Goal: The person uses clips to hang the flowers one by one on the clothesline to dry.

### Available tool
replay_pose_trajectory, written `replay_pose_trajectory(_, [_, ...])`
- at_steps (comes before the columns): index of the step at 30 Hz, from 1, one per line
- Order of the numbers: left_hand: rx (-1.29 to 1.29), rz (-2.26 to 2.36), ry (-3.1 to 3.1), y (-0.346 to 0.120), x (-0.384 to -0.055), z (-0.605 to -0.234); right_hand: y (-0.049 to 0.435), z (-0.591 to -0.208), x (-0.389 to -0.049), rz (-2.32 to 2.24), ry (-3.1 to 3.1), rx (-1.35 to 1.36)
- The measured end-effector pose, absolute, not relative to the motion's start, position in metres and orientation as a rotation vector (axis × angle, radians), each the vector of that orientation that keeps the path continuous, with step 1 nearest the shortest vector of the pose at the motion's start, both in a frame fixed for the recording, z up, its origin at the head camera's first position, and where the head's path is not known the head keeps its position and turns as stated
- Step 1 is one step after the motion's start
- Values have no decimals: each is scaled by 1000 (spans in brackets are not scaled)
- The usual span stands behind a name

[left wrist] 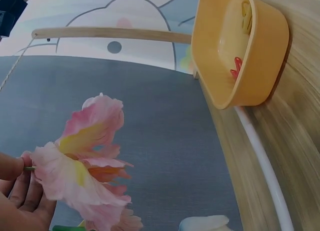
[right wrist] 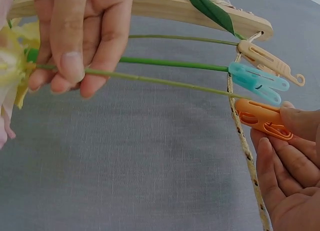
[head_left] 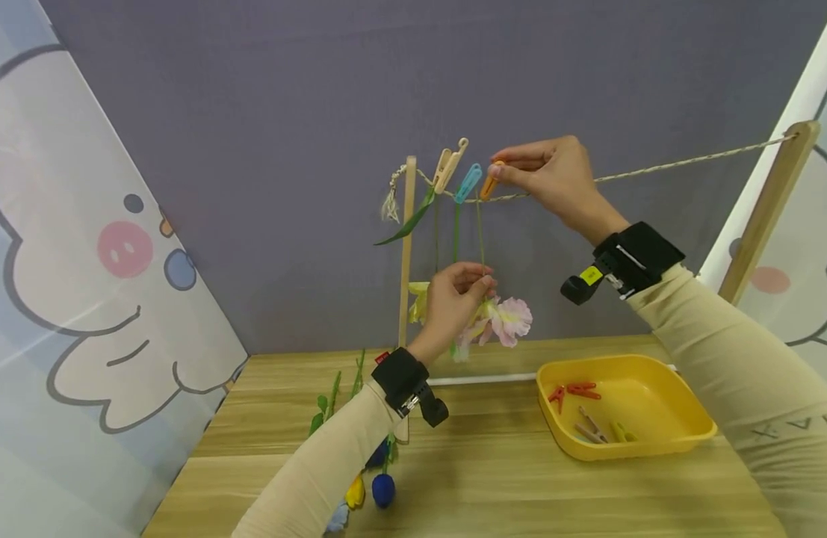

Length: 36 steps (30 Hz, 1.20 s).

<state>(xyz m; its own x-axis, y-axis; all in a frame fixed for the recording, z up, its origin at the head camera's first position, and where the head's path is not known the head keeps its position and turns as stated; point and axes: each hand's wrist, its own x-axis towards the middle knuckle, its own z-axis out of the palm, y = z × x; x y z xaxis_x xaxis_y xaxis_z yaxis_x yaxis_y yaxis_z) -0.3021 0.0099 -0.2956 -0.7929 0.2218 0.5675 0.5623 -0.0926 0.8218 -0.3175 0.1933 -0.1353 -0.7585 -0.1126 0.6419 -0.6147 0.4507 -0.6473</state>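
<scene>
My left hand [head_left: 453,302] pinches the thin green stem of a pink artificial flower [left wrist: 82,166], just above its ruffled, yellow-centred bloom. My right hand [head_left: 557,179] holds an orange clothespin [right wrist: 262,116] between thumb and fingers at the rope [right wrist: 245,146]. The upper tip of the flower's stem [right wrist: 165,83] meets the clothespin's nose; whether it is clamped I cannot tell. Beside it, a light-blue clothespin [right wrist: 255,81] and a beige clothespin [right wrist: 267,58] sit on the rope with stems hanging below. A yellow bloom [head_left: 418,300] shows partly behind my left hand.
The rope runs between a left wooden post [head_left: 408,246] and a right wooden post [head_left: 769,213]. A yellow basin [head_left: 655,441] with several clothespins stands on the wooden table [head_left: 494,478]. More artificial flowers, including a blue one [head_left: 383,491], lie by my left forearm.
</scene>
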Motion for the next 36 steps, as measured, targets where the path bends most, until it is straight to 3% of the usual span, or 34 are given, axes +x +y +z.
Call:
replay_pose_trajectory(16, [-842,-1903,-1999,6,-307,-295,190,-138,-322,1585,-2161,678])
replay_pose_trajectory(36, [-843,-1743,-2068,1,-297,-298,194,-144,-316,1383,-2278,760])
